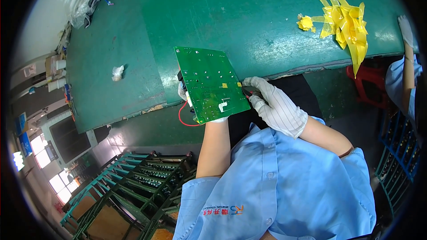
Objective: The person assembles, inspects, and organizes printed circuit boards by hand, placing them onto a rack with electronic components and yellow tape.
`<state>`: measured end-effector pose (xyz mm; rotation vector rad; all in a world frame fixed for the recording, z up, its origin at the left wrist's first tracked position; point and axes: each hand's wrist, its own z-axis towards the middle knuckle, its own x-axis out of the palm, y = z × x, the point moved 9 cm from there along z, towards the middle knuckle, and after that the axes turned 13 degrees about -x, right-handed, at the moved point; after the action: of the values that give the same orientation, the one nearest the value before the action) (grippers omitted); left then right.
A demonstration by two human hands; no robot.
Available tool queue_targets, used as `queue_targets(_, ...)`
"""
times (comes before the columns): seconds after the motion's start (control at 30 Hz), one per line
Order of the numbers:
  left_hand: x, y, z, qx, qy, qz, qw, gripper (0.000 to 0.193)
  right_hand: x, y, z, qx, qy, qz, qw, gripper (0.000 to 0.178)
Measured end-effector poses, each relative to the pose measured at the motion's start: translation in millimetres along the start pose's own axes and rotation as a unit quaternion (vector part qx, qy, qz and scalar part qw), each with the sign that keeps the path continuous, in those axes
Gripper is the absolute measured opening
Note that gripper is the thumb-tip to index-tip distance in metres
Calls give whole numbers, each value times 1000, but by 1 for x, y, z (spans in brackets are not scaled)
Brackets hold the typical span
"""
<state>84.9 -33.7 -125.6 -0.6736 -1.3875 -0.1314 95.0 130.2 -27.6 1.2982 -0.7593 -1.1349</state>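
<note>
A green circuit board (211, 84) is held tilted at the table's near edge, its solder side facing up. My left hand (218, 120), in a white glove, grips it from beneath; most of the fingers are hidden behind the board. Off the board's left edge loops a red wire (180, 114). My right hand (278, 109), gloved in striped white, is closed around a small dark pointed tool (247, 92), its exact kind unclear. By the tool's tip, a bit of yellow tape (239, 85) sits at the board's right edge. Another yellow tape piece (224, 86) is stuck on the board.
Crumpled yellow tape strips (344, 22) lie on the green table (262, 13) at the right. A small clear plastic scrap (118, 73) rests at the left. Green racks (147, 182) stand at lower left, a red stool (369, 86) at right. Another person's gloved hand (405, 31) shows far right.
</note>
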Motion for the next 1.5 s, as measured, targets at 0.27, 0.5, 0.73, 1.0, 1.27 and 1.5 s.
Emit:
queue_targets(0.27,2,-1,3,6,-17,-6,1000,43,-4,2,4,23,14,5,1000,37)
queue_targets(0.5,6,-4,0,8,-29,-16,999,42,1,-8,1,48,35,15,998,39)
queue_targets(0.73,6,-5,6,16,-43,-23,999,42,6,-12,3,73,27,58,995,39)
queue_targets(1.0,7,-7,10,23,-58,-30,998,42,-3,7,9,-42,6,-23,999,41)
queue_targets(1.27,17,-4,20,32,-64,-33,997,41,-10,17,7,-154,-14,-114,981,41)
queue_targets(1.5,27,-10,39,43,-32,-68,996,41,-65,32,25,-127,-84,-193,969,33)
